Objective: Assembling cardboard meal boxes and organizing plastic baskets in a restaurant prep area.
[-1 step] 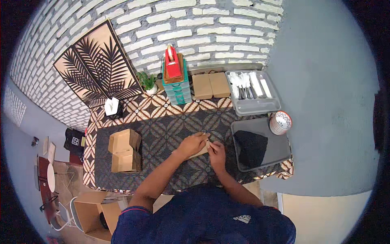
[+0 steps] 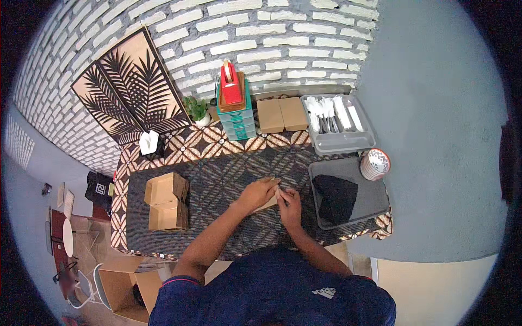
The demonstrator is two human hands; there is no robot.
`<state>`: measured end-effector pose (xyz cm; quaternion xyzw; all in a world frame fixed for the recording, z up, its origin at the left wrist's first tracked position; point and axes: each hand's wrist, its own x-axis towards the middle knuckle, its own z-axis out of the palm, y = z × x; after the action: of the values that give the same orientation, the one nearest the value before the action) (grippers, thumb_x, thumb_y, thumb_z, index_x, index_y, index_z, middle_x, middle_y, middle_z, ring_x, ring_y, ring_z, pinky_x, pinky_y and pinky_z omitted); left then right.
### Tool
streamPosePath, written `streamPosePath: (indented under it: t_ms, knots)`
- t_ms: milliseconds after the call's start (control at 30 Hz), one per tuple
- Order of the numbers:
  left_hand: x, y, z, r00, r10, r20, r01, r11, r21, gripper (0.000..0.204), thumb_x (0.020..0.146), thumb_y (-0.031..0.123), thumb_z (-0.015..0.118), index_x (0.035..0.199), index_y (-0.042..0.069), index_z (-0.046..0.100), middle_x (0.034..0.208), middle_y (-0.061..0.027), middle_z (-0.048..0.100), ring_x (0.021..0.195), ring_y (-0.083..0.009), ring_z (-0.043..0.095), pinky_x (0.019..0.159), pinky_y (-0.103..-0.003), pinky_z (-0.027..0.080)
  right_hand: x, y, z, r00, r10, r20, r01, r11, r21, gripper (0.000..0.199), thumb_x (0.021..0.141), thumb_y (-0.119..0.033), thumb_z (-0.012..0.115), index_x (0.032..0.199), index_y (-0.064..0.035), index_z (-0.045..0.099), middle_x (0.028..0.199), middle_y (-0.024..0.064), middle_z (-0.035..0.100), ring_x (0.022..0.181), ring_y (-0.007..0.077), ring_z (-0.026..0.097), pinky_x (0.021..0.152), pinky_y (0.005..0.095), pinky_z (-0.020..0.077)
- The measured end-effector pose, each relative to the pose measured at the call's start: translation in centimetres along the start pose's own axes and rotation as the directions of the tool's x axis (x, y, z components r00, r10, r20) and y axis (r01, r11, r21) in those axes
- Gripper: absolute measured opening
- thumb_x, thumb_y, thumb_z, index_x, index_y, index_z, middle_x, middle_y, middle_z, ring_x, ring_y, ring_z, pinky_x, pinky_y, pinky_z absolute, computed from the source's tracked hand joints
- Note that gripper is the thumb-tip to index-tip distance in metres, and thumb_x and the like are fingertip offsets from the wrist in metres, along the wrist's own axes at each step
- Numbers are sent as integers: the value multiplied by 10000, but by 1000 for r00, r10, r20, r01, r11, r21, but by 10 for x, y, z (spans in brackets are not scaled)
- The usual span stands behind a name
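Observation:
Both hands work close together over the middle of the dark patterned cloth. Between them lies a small light-brown piece of cardboard or paper [image 2: 267, 205], mostly covered by the fingers. My left hand [image 2: 258, 195] reaches over its far side, fingers bent and pressed together on it. At its right end, my right hand [image 2: 290, 208] is closed in a pinch, fingertips touching or almost touching those of the left. An open brown cardboard box [image 2: 167, 202] stands to the left, its lid folded back.
To the right, a grey tray [image 2: 374, 204] holds a folded black cloth [image 2: 335, 199] and stacked bowls [image 2: 375, 164]. Behind are a cutlery tray [image 2: 342, 142], flat brown boxes [image 2: 282, 114], teal drawers [image 2: 239, 124] with a red tape dispenser [image 2: 231, 87], a plant [image 2: 197, 108] and a tissue holder [image 2: 149, 145].
My right hand's fingertips have shifted very slightly against the cardboard piece. All else stays where it was.

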<state>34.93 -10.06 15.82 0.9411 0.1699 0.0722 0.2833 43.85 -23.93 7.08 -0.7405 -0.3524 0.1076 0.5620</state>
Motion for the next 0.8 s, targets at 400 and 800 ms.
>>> streamPosePath:
  t_ms: [400,800]
  knots:
    - [-19,10,-1,994,110,16,-110,994,-3,693,855,249,657,1450,64,355,1368,-228,499,1157,-401,569,938,-458,499,-10,2,-1,974,219,58,-220,849,480,167,924,-71,642,1045,-5,549,956,32,563,859,103,538,805,275,467]
    - [-70,30,52,986,152,69,-162,971,176,807,808,307,712,1429,-16,311,1376,-250,476,1255,-402,486,1062,-458,392,2,34,-33,808,208,551,-498,740,453,570,932,-226,656,1410,-45,404,1326,117,486,1223,222,473,1055,367,378]
